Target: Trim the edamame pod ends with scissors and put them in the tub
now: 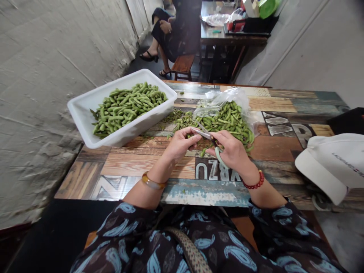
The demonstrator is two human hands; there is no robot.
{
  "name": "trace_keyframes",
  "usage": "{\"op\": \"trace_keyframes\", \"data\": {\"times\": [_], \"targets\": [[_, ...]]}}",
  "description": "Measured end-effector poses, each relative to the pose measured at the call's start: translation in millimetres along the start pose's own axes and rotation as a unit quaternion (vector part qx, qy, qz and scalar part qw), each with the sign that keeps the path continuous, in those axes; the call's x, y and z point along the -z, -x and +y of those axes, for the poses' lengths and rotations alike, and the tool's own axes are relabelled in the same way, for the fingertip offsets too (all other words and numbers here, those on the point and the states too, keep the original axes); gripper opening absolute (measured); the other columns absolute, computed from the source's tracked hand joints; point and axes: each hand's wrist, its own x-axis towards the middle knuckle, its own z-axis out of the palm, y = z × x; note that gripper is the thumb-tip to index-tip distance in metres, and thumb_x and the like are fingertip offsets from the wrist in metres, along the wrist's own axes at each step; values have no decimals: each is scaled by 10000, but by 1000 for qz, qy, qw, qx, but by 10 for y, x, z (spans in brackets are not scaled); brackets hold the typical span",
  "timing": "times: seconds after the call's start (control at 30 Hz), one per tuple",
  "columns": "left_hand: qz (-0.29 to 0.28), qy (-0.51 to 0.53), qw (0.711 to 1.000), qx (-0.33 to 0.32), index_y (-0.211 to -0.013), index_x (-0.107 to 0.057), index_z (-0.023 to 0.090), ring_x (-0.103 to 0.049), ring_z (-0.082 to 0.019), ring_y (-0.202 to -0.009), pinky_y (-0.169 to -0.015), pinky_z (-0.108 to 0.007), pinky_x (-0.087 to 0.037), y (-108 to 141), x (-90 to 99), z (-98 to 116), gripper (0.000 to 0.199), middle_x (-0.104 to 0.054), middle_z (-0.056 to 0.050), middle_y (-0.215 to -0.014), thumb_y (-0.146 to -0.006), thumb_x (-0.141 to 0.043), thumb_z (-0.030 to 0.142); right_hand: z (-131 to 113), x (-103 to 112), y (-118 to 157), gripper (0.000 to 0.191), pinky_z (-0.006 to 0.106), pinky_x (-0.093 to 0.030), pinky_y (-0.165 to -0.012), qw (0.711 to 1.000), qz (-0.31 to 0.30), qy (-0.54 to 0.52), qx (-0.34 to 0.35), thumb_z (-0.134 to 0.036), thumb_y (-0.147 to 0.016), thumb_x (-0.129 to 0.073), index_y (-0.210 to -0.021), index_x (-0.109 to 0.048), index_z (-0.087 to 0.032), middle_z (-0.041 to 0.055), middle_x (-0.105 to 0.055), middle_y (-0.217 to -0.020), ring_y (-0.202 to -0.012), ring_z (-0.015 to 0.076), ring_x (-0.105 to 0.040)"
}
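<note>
My right hand (229, 148) grips a pair of scissors (218, 154) with pale green handles, its blades parted and pointing left. Close against the blades, my left hand (183, 143) is closed in a pinch; whatever lies between its fingertips is hidden. Just beyond my hands, a heap of green edamame pods (231, 119) spills from a clear plastic bag (220, 98). Small green trimmings (182, 119) lie to the left of that heap. A white plastic tub (148, 120) at the left holds many more pods.
The wood-patterned table (142, 163) runs beneath everything. A white cap (327, 163) rests at its right side, near a black object (349, 120). Beyond, a person (182, 30) sits on a wooden stool (183, 64) beside another table (210, 34). A rough wall (42, 76) borders the left.
</note>
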Motion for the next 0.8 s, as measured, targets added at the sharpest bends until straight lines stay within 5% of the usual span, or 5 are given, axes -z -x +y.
{"op": "trace_keyframes", "data": {"times": [0.8], "targets": [[-25, -27, 999, -19, -872, -714, 148, -428, -60, -497, -460, -201, -311, -9, 18, -70, 304, -616, 8, -665, -684, -812, 365, -48, 26, -14, 496, 353, -546, -777, 998, -12, -54, 18, -435, -864, -691, -1278, -584, -184, 104, -629, -1044, -885, 234, -638]]}}
